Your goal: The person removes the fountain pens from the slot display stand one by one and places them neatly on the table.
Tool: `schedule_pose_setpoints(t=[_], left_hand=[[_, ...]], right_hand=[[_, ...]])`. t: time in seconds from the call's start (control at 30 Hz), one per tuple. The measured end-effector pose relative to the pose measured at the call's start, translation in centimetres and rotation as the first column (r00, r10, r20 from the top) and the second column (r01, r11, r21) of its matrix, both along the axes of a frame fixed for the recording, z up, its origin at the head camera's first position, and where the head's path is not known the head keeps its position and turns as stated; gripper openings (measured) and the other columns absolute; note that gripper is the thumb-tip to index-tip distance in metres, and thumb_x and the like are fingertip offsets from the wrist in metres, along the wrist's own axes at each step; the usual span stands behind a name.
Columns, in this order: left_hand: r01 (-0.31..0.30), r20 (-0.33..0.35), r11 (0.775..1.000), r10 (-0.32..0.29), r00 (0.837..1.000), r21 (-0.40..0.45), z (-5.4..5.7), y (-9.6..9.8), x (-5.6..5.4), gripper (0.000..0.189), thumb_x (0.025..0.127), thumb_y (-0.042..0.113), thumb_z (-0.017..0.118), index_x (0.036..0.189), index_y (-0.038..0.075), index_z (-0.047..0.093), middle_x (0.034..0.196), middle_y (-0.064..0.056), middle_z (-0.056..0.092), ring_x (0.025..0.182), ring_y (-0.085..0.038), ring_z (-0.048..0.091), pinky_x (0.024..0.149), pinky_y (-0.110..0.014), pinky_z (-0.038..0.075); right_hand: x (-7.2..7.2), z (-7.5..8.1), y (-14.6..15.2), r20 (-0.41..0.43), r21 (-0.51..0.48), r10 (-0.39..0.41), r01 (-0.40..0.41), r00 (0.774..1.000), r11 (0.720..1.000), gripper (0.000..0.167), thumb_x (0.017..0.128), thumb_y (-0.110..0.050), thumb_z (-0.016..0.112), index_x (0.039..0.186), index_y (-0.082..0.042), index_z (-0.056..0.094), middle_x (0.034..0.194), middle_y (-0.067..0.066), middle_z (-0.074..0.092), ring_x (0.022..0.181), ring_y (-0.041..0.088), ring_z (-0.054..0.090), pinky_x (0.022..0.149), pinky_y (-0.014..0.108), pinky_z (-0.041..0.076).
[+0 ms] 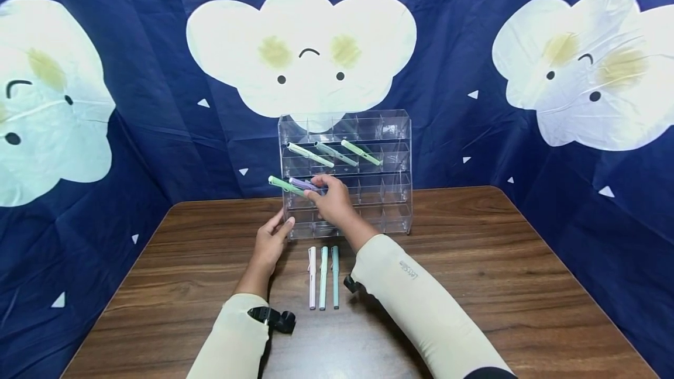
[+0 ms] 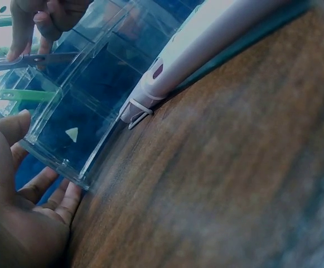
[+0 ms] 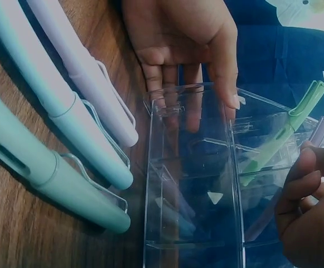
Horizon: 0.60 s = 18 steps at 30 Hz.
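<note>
A clear acrylic pen rack (image 1: 397, 162) with stepped rows of compartments stands at the table's back. My left hand (image 1: 271, 241) holds its lower left corner, thumb at the front and fingers behind the clear side panel. With my right hand (image 1: 334, 200) I pinch a purple pen (image 1: 301, 183), tilted over the third row. Beside it, a green pen (image 1: 281, 183) leans in that row's leftmost compartment, its capped end sticking out to the left. Three more pens lean in the second row: a whitish one (image 1: 310, 155), a grey-teal one (image 1: 336, 154) and a light green one (image 1: 361, 152).
Three capped pens lie side by side on the wooden table (image 1: 474, 274) before the rack: a pale pink one (image 1: 312, 279), a pale aqua one (image 1: 323, 279) and a teal one (image 1: 335, 279). A blue cloud-printed curtain (image 1: 447, 151) hangs right behind the rack.
</note>
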State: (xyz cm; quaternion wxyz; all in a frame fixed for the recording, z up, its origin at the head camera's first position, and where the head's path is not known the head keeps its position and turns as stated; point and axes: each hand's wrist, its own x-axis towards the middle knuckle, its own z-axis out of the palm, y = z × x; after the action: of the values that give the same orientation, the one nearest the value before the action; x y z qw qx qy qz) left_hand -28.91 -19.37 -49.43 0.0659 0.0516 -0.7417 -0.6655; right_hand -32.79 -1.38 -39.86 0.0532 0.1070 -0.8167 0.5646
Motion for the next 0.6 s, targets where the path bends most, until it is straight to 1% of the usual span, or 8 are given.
schedule_pose_setpoints(t=[0.1,0.17,0.23,0.3,0.37,0.6], left_hand=[[0.009,0.006,1.0,-0.009,1.0,0.001,-0.02,-0.1,-0.06,0.06,0.11,0.033,0.068,0.166,0.022,0.048,0.164,-0.019,0.055,0.132,-0.022,0.061,0.092,-0.02,0.054],[0.008,0.013,1.0,-0.008,1.0,0.008,0.0,-0.12,-0.04,0.06,0.11,0.032,0.068,0.166,0.023,0.048,0.164,-0.018,0.055,0.132,-0.021,0.061,0.092,-0.019,0.054],[0.008,0.021,1.0,-0.008,1.0,0.011,0.03,-0.11,0.0,0.059,0.111,0.031,0.068,0.166,0.024,0.048,0.163,-0.017,0.056,0.129,-0.019,0.061,0.09,-0.019,0.055],[0.006,0.028,1.0,-0.007,1.0,0.016,0.04,-0.08,0.04,0.058,0.11,0.03,0.068,0.166,0.025,0.049,0.161,-0.018,0.058,0.124,-0.017,0.061,0.087,-0.019,0.055],[0.005,0.026,1.0,-0.005,1.0,0.015,0.08,-0.06,0.08,0.058,0.111,0.03,0.068,0.165,0.024,0.05,0.16,-0.019,0.059,0.121,-0.016,0.061,0.085,-0.019,0.055],[0.004,0.012,1.0,-0.004,1.0,0.015,0.16,0.0,0.19,0.059,0.11,0.032,0.069,0.165,0.021,0.05,0.16,-0.022,0.058,0.119,-0.012,0.062,0.087,-0.02,0.055]], right_hand=[[-0.02,0.09,-0.14,-0.003,0.018,-0.009,0.009,1.0,1.0,0.032,0.102,-0.017,0.079,0.133,-0.007,0.073,0.137,0.015,0.07,0.062,0.036,0.073,0.053,0.034,0.061],[-0.01,0.13,-0.23,-0.008,0.028,-0.011,0.011,1.0,1.0,0.03,0.104,-0.016,0.078,0.132,-0.008,0.074,0.136,0.015,0.071,0.054,0.024,0.067,0.051,0.031,0.059],[0.02,0.12,-0.31,-0.013,0.03,-0.009,0.009,1.0,1.0,0.027,0.105,-0.015,0.075,0.131,-0.009,0.074,0.136,0.016,0.071,0.051,0.015,0.061,0.049,0.028,0.057],[0.03,0.08,-0.38,-0.019,0.03,-0.006,0.007,1.0,1.0,0.026,0.106,-0.013,0.073,0.131,-0.009,0.075,0.135,0.016,0.071,0.05,0.011,0.057,0.048,0.027,0.056],[0.05,0.05,-0.41,-0.027,0.031,-0.005,0.005,1.0,0.999,0.025,0.107,-0.012,0.072,0.132,-0.009,0.076,0.135,0.017,0.071,0.049,0.01,0.055,0.047,0.027,0.055],[0.01,-0.14,-0.4,-0.058,0.039,-0.01,0.012,0.998,0.999,0.025,0.107,-0.01,0.071,0.131,-0.009,0.077,0.133,0.019,0.069,0.05,0.01,0.054,0.047,0.027,0.055]])
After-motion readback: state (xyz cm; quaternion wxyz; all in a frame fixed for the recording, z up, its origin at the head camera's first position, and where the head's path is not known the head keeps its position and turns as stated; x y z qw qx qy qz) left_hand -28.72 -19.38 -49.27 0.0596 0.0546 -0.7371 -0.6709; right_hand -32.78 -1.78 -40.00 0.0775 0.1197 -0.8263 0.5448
